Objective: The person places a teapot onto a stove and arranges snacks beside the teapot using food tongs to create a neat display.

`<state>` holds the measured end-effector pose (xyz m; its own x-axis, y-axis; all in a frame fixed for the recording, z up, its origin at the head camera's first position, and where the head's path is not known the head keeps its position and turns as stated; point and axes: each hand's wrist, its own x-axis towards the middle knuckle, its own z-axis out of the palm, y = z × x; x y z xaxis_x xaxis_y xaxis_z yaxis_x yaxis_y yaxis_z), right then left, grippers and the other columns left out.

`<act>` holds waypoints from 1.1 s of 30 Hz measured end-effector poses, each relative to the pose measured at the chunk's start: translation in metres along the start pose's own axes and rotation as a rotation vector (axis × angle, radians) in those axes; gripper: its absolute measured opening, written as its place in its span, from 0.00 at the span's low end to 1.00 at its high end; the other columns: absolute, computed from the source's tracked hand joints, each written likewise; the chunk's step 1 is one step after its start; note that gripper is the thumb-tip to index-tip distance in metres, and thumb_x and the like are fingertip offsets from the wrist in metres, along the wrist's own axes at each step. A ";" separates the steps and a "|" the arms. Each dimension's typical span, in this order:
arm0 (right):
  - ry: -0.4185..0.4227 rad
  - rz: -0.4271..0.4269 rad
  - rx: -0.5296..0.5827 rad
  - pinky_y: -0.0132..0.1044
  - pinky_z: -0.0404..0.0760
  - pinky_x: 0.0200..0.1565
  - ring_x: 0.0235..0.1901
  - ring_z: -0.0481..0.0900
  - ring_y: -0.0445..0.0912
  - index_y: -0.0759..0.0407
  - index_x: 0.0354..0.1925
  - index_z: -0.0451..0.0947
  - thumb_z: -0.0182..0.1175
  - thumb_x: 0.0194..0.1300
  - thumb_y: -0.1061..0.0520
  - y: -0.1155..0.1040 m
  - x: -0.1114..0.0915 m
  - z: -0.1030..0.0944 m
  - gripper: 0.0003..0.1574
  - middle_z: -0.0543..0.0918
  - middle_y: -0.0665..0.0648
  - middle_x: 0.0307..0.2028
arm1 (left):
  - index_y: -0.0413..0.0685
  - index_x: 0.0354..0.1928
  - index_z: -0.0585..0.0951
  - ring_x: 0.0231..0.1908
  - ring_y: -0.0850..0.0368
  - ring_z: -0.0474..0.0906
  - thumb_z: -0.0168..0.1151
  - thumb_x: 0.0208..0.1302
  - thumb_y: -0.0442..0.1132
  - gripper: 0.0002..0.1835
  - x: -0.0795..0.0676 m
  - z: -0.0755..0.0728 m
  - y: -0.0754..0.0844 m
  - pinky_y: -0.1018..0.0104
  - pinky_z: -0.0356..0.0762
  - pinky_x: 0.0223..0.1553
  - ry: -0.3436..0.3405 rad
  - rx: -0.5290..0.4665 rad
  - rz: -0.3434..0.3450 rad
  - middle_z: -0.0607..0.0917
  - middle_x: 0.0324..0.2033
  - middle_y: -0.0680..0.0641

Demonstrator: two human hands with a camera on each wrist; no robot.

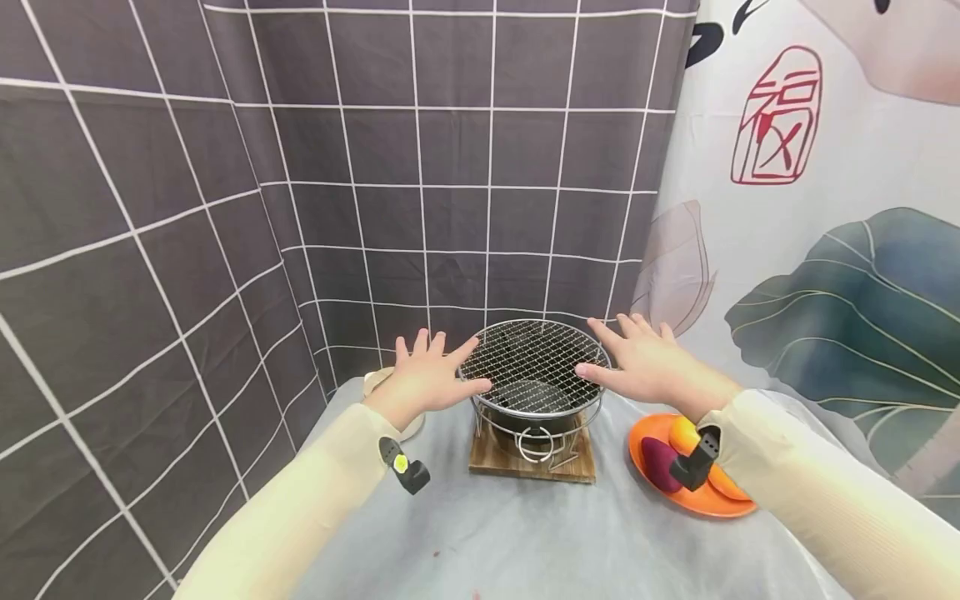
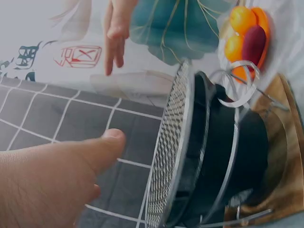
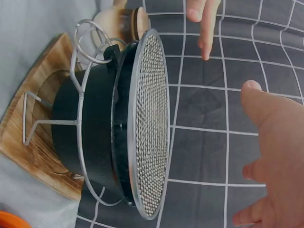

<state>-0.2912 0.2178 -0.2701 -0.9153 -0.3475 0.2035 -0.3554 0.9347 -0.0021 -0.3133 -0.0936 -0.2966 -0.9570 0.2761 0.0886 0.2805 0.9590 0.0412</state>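
Note:
A small round tabletop grill stands in the middle of the head view. It has a wire mesh rack (image 1: 536, 360), a black pot body (image 3: 99, 128), a metal wire stand (image 3: 52, 122) and a wooden board (image 1: 489, 457) underneath. My left hand (image 1: 431, 375) hovers by the left rim of the rack, fingers spread and palm down. By the right rim is my right hand (image 1: 641, 362), likewise spread. Both wrist views show a gap between each hand and the mesh. Neither hand holds anything.
An orange plate (image 1: 705, 507) at right bears a dark purple oval item (image 1: 658, 463) and several orange-yellow items, partly behind my right wrist. A pale round object (image 1: 375, 379) sits behind my left hand. A grey checked curtain (image 1: 450, 217) hangs behind the cloth-covered table (image 1: 450, 533).

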 end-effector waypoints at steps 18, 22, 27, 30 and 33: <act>0.305 -0.139 0.103 0.55 0.69 0.51 0.51 0.73 0.59 0.60 0.56 0.73 0.53 0.60 0.37 0.017 -0.018 0.033 0.36 0.74 0.64 0.53 | 0.62 0.62 0.70 0.51 0.44 0.71 0.46 0.57 0.67 0.33 -0.020 0.028 -0.052 0.47 0.68 0.47 0.300 0.023 0.068 0.75 0.53 0.46; 0.387 -0.166 0.113 0.53 0.72 0.48 0.47 0.77 0.57 0.59 0.52 0.77 0.56 0.60 0.41 0.019 -0.023 0.048 0.29 0.78 0.61 0.49 | 0.60 0.60 0.72 0.49 0.44 0.73 0.49 0.58 0.64 0.30 -0.024 0.034 -0.063 0.46 0.70 0.45 0.338 -0.015 0.057 0.76 0.52 0.46; 0.446 -0.160 0.150 0.51 0.73 0.47 0.46 0.77 0.53 0.55 0.48 0.79 0.59 0.58 0.45 0.019 -0.029 0.070 0.23 0.80 0.56 0.46 | 0.59 0.58 0.73 0.47 0.43 0.74 0.50 0.59 0.61 0.28 -0.030 0.045 -0.078 0.45 0.70 0.43 0.369 -0.066 0.041 0.77 0.51 0.46; 0.462 -0.158 0.188 0.51 0.72 0.48 0.47 0.77 0.54 0.55 0.48 0.80 0.59 0.59 0.47 0.019 -0.033 0.083 0.21 0.80 0.57 0.46 | 0.56 0.58 0.74 0.46 0.43 0.75 0.51 0.59 0.58 0.27 -0.034 0.052 -0.086 0.45 0.71 0.42 0.384 -0.090 0.033 0.78 0.48 0.45; 0.513 -0.168 0.215 0.50 0.74 0.47 0.45 0.78 0.53 0.55 0.46 0.81 0.59 0.59 0.50 0.019 -0.035 0.094 0.18 0.81 0.56 0.44 | 0.55 0.58 0.73 0.45 0.43 0.75 0.53 0.59 0.57 0.26 -0.038 0.057 -0.093 0.45 0.71 0.42 0.406 -0.113 0.012 0.78 0.48 0.44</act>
<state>-0.2838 0.2404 -0.3689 -0.6531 -0.3590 0.6667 -0.5670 0.8155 -0.1163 -0.3069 -0.1902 -0.3609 -0.8533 0.2176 0.4738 0.3191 0.9367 0.1444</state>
